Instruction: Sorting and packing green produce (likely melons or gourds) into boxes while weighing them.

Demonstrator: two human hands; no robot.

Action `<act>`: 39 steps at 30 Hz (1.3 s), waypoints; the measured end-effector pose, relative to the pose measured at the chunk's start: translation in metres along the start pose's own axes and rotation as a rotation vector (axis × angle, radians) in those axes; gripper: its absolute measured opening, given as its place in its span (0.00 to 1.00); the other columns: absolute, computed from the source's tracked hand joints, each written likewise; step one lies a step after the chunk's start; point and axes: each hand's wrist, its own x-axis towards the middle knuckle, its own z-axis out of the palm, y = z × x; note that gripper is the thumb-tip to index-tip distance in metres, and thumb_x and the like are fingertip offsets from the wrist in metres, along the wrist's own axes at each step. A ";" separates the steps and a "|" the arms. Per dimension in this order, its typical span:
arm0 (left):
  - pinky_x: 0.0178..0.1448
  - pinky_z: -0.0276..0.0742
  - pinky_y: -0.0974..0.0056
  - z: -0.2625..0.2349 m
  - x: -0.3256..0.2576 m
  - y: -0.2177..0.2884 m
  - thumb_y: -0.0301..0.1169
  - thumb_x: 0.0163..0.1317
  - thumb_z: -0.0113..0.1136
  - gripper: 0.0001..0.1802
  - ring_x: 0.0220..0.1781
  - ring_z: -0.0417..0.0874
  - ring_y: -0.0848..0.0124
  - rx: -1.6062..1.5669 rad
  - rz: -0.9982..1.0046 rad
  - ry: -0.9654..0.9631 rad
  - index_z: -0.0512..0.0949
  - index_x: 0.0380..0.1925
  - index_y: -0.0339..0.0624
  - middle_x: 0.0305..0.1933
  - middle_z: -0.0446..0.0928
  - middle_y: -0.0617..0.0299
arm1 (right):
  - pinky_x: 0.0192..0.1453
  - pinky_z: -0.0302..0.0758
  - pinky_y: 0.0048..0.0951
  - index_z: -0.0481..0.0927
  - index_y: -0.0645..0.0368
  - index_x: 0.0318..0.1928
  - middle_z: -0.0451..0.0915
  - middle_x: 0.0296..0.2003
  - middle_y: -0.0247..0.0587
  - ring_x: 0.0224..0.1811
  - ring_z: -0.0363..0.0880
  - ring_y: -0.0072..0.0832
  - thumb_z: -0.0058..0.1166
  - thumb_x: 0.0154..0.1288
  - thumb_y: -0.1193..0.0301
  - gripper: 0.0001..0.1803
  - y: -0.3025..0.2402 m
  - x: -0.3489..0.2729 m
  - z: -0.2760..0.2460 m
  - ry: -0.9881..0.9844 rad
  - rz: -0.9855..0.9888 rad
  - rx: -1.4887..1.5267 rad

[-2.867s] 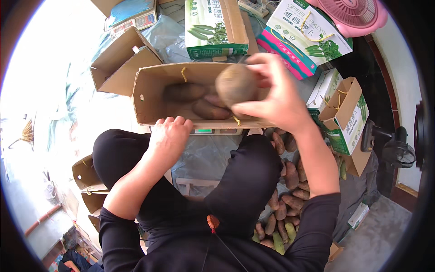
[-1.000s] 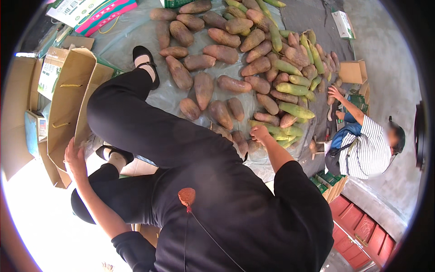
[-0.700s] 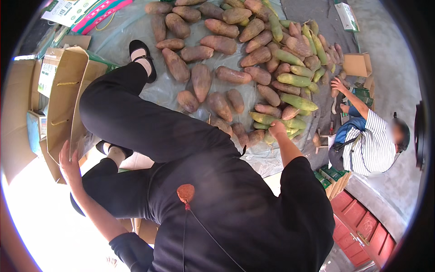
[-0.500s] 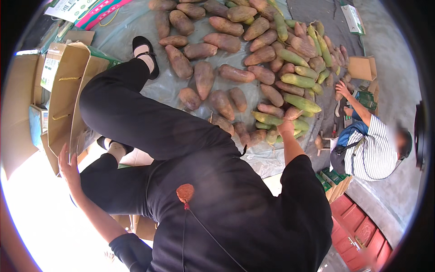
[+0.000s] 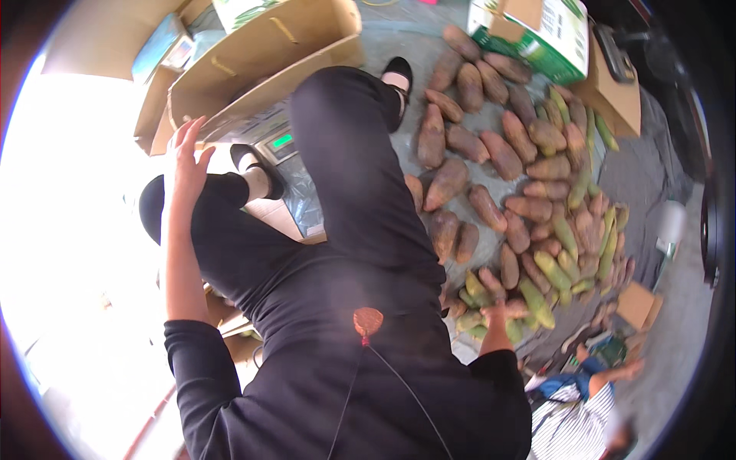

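Observation:
My left hand is raised at the near edge of a tall open cardboard carton, fingers apart and holding nothing. My right arm stretches to the right, and my right hand is closed around the end of a reddish root vegetable, likely a radish, at the near side of a large pile. Brown-red roots and long green ones make up the pile. Under the carton sits a scale with a lit green display. The carton's walls hide most of its inside.
The roots lie on clear plastic sheeting. Beyond them stand a green-and-white box and a brown box. A co-worker in a striped shirt is at the lower right, near a small open box. My legs lie between carton and pile.
The view has swung towards the left, bringing the scale display into sight. My left hand has risen along the carton's edge. My right hand remains at the pile's near side.

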 end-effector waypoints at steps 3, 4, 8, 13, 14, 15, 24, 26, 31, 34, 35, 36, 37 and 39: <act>0.64 0.64 0.57 -0.008 -0.002 0.006 0.22 0.50 0.62 0.31 0.61 0.67 0.55 0.075 -0.041 0.006 0.69 0.57 0.45 0.59 0.69 0.54 | 0.64 0.65 0.39 0.72 0.55 0.56 0.74 0.54 0.50 0.60 0.69 0.43 0.74 0.35 0.57 0.44 -0.019 -0.017 -0.005 0.071 0.000 -0.250; 0.64 0.64 0.56 -0.010 -0.002 0.008 0.23 0.49 0.63 0.31 0.61 0.68 0.55 0.129 -0.036 -0.019 0.69 0.57 0.45 0.58 0.69 0.55 | 0.63 0.67 0.38 0.74 0.55 0.55 0.75 0.53 0.49 0.59 0.70 0.42 0.75 0.35 0.59 0.41 -0.034 -0.027 -0.009 0.052 0.039 -0.184; 0.64 0.64 0.55 -0.006 -0.004 0.005 0.26 0.49 0.64 0.32 0.61 0.68 0.55 0.116 -0.064 -0.029 0.69 0.58 0.46 0.58 0.70 0.56 | 0.57 0.73 0.38 0.73 0.59 0.53 0.76 0.51 0.51 0.55 0.75 0.43 0.72 0.39 0.62 0.37 -0.044 -0.025 -0.015 0.055 -0.014 -0.214; 0.63 0.65 0.56 -0.006 -0.004 0.005 0.24 0.47 0.65 0.34 0.60 0.69 0.53 0.156 -0.069 -0.001 0.68 0.58 0.47 0.58 0.70 0.54 | 0.56 0.73 0.38 0.71 0.62 0.55 0.76 0.52 0.51 0.55 0.75 0.40 0.74 0.35 0.62 0.43 -0.060 -0.026 -0.019 -0.052 -0.105 -0.372; 0.63 0.65 0.56 -0.005 -0.002 0.007 0.24 0.47 0.65 0.35 0.60 0.69 0.54 0.153 -0.061 -0.003 0.68 0.58 0.47 0.58 0.70 0.54 | 0.61 0.67 0.34 0.64 0.62 0.61 0.70 0.57 0.50 0.60 0.69 0.38 0.75 0.33 0.64 0.51 -0.056 -0.020 -0.017 -0.163 -0.129 -0.285; 0.63 0.65 0.56 -0.004 -0.001 0.008 0.24 0.47 0.65 0.35 0.60 0.69 0.54 0.152 -0.052 -0.004 0.68 0.59 0.47 0.58 0.70 0.54 | 0.66 0.60 0.30 0.57 0.62 0.67 0.65 0.63 0.49 0.65 0.62 0.36 0.76 0.31 0.67 0.59 -0.054 -0.013 -0.016 -0.274 -0.155 -0.198; 0.64 0.64 0.55 -0.004 -0.006 0.017 0.22 0.44 0.66 0.35 0.61 0.67 0.54 0.154 -0.038 0.040 0.68 0.56 0.40 0.57 0.69 0.53 | 0.32 0.68 0.34 0.77 0.61 0.46 0.74 0.32 0.40 0.29 0.70 0.29 0.72 0.42 0.62 0.30 -0.081 -0.033 -0.067 -0.370 0.272 0.154; 0.64 0.63 0.55 0.000 -0.004 0.016 0.22 0.44 0.66 0.34 0.62 0.67 0.54 0.137 -0.043 0.050 0.68 0.56 0.40 0.57 0.69 0.53 | 0.28 0.67 0.31 0.78 0.59 0.42 0.74 0.29 0.37 0.25 0.69 0.28 0.71 0.43 0.65 0.25 -0.081 -0.037 -0.095 -0.413 0.232 0.349; 0.66 0.61 0.54 -0.002 -0.003 0.019 0.22 0.45 0.64 0.31 0.62 0.66 0.54 0.114 -0.061 0.021 0.69 0.54 0.38 0.56 0.69 0.52 | 0.30 0.65 0.25 0.79 0.54 0.37 0.78 0.29 0.30 0.28 0.73 0.20 0.63 0.49 0.73 0.12 -0.180 -0.080 -0.179 -0.372 -0.264 0.571; 0.65 0.60 0.54 -0.001 -0.001 0.018 0.23 0.46 0.64 0.30 0.62 0.66 0.55 0.086 -0.068 0.003 0.70 0.53 0.38 0.56 0.69 0.52 | 0.33 0.69 0.22 0.77 0.61 0.46 0.79 0.36 0.34 0.30 0.74 0.20 0.60 0.49 0.74 0.20 -0.270 -0.113 -0.236 -0.190 -0.624 0.570; 0.65 0.60 0.54 -0.001 0.000 0.018 0.24 0.46 0.64 0.29 0.61 0.67 0.55 0.081 -0.072 -0.012 0.70 0.52 0.38 0.55 0.69 0.53 | 0.46 0.72 0.25 0.75 0.65 0.50 0.79 0.40 0.37 0.39 0.77 0.25 0.57 0.49 0.77 0.23 -0.303 -0.129 -0.252 -0.183 -0.721 0.684; 0.65 0.60 0.54 0.000 -0.001 0.017 0.25 0.47 0.64 0.29 0.62 0.67 0.56 0.094 -0.079 -0.021 0.70 0.53 0.38 0.55 0.69 0.53 | 0.54 0.70 0.27 0.74 0.67 0.51 0.78 0.44 0.38 0.47 0.76 0.28 0.55 0.50 0.79 0.24 -0.334 -0.139 -0.273 -0.180 -0.803 0.622; 0.65 0.60 0.54 -0.001 -0.001 0.016 0.25 0.47 0.64 0.29 0.62 0.67 0.56 0.096 -0.077 -0.018 0.70 0.53 0.38 0.55 0.69 0.53 | 0.54 0.70 0.27 0.72 0.67 0.53 0.77 0.46 0.38 0.48 0.76 0.27 0.54 0.50 0.80 0.25 -0.367 -0.160 -0.289 -0.156 -0.919 0.660; 0.65 0.60 0.54 0.000 0.002 0.018 0.26 0.48 0.64 0.29 0.62 0.66 0.57 0.110 -0.072 -0.031 0.70 0.53 0.39 0.55 0.69 0.54 | 0.51 0.73 0.27 0.72 0.66 0.52 0.78 0.44 0.37 0.45 0.76 0.23 0.56 0.48 0.83 0.26 -0.423 -0.191 -0.322 -0.123 -1.091 0.623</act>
